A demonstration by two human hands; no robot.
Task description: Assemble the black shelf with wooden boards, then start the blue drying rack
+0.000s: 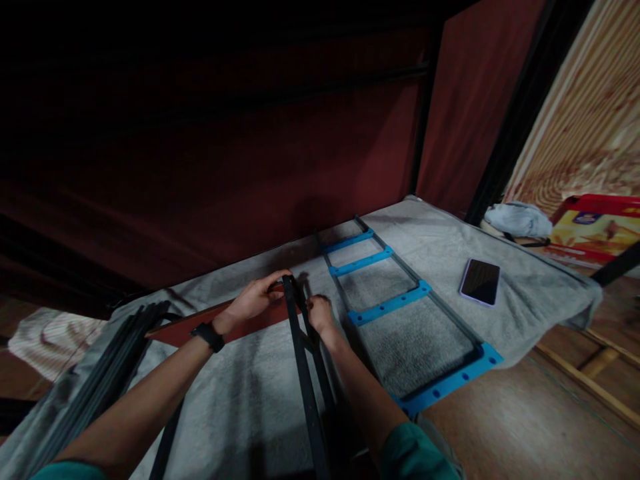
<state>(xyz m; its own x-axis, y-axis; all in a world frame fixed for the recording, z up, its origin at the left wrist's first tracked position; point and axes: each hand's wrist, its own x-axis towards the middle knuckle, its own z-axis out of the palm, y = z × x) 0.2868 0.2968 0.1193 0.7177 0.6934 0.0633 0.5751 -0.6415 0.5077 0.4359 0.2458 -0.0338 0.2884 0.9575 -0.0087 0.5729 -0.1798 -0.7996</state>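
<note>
A black metal frame (301,360) stands on the grey cloth, its two long bars running toward me with a short crosspiece between them. My left hand (253,298), with a black watch on the wrist, is closed around the frame's far end. Just behind and below that hand lies a reddish-brown board (200,320), which meets the frame. On the frame's right side, my right hand (319,311) has its fingers curled together against the far end. What sits between those fingertips is hidden.
Right of the frame lies a ladder-like rack (390,307) with blue crosspieces and dark rods. A phone (480,281) rests farther right on the grey cloth (425,233). Dark rods (100,373) are bundled at left. A dark red panel (250,167) rises behind; a red-and-yellow box (597,227) is at far right.
</note>
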